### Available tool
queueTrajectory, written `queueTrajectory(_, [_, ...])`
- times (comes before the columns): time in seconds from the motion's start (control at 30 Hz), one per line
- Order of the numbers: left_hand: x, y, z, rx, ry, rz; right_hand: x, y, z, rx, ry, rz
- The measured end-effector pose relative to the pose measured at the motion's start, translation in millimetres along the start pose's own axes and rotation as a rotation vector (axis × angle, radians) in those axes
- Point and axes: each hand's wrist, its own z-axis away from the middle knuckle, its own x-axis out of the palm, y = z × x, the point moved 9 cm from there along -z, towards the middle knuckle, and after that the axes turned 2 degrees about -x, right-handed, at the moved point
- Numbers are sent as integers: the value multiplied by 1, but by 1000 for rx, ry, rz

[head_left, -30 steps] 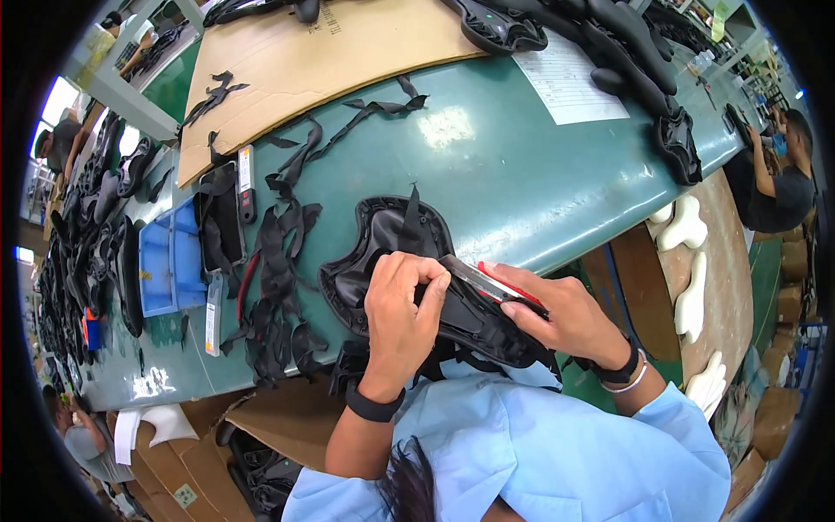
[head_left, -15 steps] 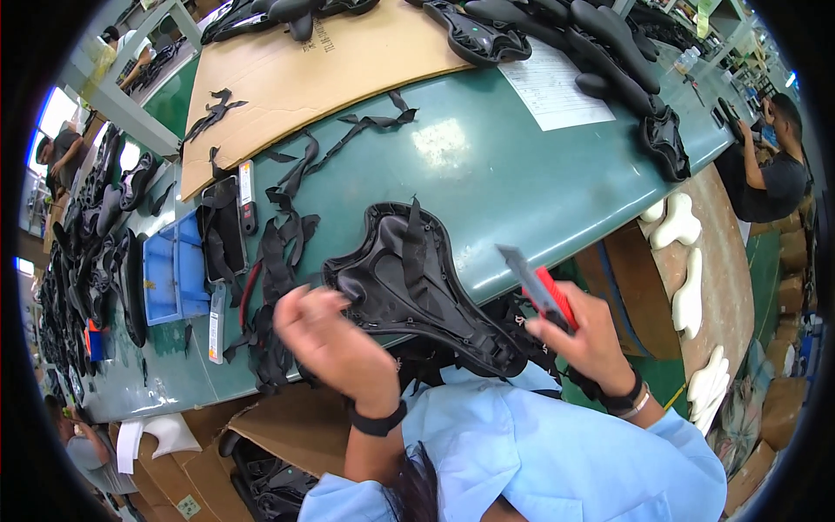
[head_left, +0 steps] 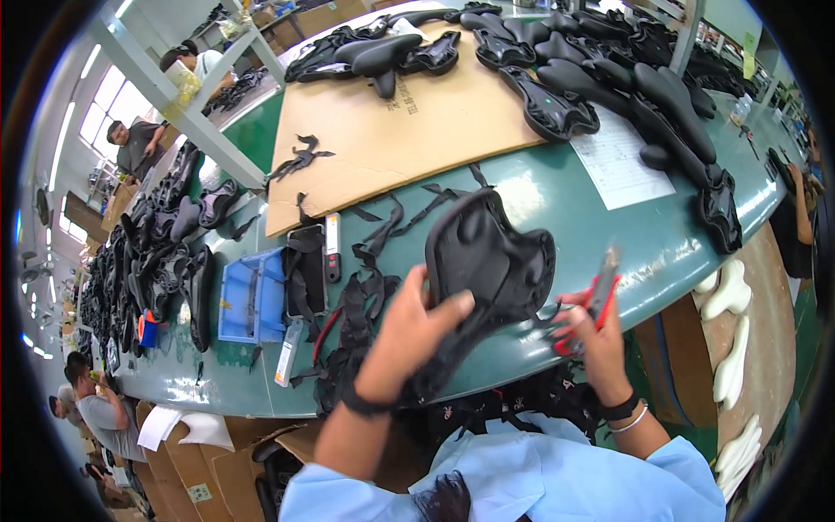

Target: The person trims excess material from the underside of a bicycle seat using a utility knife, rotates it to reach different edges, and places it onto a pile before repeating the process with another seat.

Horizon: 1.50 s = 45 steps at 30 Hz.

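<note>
My left hand grips a black bicycle saddle by its side, thumb across the underside. The saddle is raised and tilted over the near part of the table, its hollow underside showing. To the right of it, my right hand is closed round a red and grey utility knife, whose blurred tip points up and away. A thin dark piece shows between the saddle and my right fingers; I cannot tell whether it is attached. Black fabric strips lie beside my left hand.
On the green table are a blue bin, a cardboard sheet, a printed paper sheet and heaps of black saddles. White saddle-shaped pieces lie at the right. Other people are farther off.
My left hand has taken hold of the saddle, lifting and turning it up off the table edge. My right hand, still with the knife, has turned its tip upward. The view has shifted left.
</note>
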Motion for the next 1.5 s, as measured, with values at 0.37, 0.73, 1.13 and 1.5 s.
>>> queueTrajectory(0.37, [-156, 37, -217, 331, 484, 270, -36, 18, -17, -97, 176, -5])
queueTrajectory(0.73, [131, 37, -308, 228, 358, -486, -46, 25, -10, -42, 213, -11])
queueTrajectory(1.13, [17, 28, -192, 32, -21, -328, -54, 19, -10, -141, 216, -226])
queueTrajectory(1.5, [13, 54, -27, 722, 288, -1029, -21, 4, 47, 191, -160, 351])
